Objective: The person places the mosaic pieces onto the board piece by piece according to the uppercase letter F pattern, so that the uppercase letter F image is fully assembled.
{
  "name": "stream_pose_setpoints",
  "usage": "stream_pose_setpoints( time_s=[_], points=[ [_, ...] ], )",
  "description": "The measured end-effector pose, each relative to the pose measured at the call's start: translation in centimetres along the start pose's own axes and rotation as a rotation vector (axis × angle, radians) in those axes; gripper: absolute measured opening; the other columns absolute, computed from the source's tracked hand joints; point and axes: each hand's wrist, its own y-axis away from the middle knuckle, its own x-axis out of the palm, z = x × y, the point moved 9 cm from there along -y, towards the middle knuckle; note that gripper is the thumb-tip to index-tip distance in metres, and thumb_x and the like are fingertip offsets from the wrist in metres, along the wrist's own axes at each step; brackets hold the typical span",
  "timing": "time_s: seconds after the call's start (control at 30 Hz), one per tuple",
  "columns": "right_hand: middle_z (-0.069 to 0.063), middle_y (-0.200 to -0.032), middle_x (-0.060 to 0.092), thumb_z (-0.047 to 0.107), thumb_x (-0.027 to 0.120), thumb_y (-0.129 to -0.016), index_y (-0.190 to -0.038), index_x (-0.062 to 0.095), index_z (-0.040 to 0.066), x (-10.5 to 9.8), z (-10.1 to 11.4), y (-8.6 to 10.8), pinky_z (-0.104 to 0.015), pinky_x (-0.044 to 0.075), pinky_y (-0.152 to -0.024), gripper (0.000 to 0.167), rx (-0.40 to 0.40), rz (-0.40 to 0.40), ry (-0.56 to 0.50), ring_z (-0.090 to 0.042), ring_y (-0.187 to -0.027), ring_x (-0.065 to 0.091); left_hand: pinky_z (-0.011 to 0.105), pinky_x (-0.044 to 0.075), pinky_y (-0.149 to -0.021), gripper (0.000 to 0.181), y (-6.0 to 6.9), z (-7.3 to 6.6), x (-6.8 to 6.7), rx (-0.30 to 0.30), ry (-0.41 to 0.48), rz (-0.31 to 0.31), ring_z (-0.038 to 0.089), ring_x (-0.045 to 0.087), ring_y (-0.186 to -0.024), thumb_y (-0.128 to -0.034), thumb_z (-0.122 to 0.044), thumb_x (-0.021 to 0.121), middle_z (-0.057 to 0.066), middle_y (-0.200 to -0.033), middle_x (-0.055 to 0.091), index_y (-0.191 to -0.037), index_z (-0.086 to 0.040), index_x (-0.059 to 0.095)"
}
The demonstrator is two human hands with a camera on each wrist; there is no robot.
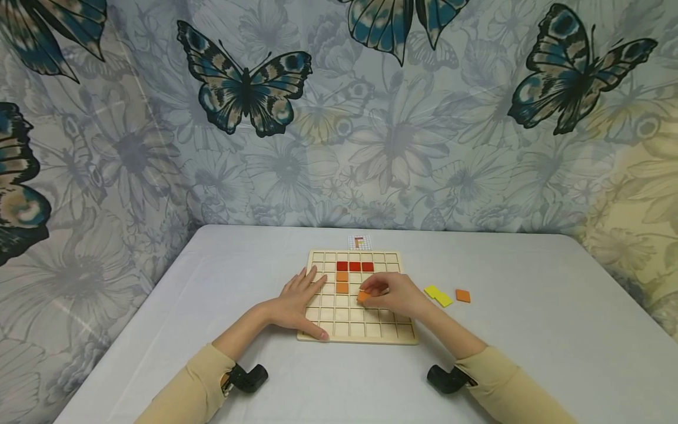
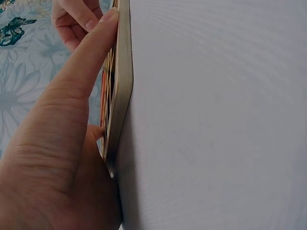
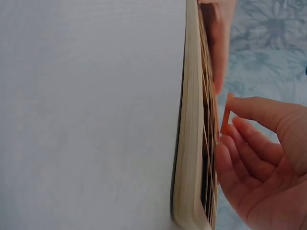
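Observation:
A wooden grid board (image 1: 371,331) lies on the white table. Three red square tiles (image 1: 355,267) form a row near its far side, and two orange tiles (image 1: 342,282) run down below the leftmost one. My left hand (image 1: 296,300) rests on the board's left edge with fingers spread, its thumb on the near edge. My right hand (image 1: 394,294) pinches another orange tile (image 3: 226,114) between thumb and fingers over the middle of the board. In the right wrist view that tile stands tilted, close to the grid surface.
Right of the board lie two yellow tiles (image 1: 437,296), overlapping or touching, and a loose orange tile (image 1: 463,295). A small printed pattern card (image 1: 359,242) lies behind the board. A butterfly-patterned backdrop (image 1: 318,176) stands behind the table.

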Motion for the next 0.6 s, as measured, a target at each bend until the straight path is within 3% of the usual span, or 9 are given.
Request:
stream_pose_setpoints(
  time_s=[0.3,0.6],
  points=[
    [0.004,-0.086,0.066,0.01,0.08,-0.08,-0.099,0.072,0.009,1.8,2.6,-0.8,-0.026,0.05,-0.07,0.021,-0.115,0.022,0.043,-0.011,-0.077,0.059,0.054,-0.004,-0.116,0.125,0.2,-0.2,-0.1,-0.016,-0.007,0.006,0.033,-0.017,-0.146,-0.0687,-0.066,0.077,0.016,-0.161,-0.012,-0.158,-0.012,0.007],
    [-0.001,-0.091,0.068,0.003,0.076,-0.082,-0.097,0.071,0.007,2.9,4.2,-1.2,-0.024,0.051,-0.073,0.017,-0.212,0.042,0.067,-0.014,-0.081,0.061,0.054,-0.002,-0.116,0.123,0.3,-0.3,-0.2,-0.02,-0.002,0.007,0.033,-0.016,-0.146,-0.0695,-0.063,0.078,0.015,-0.162,-0.012,-0.158,-0.013,0.009]
  ],
)
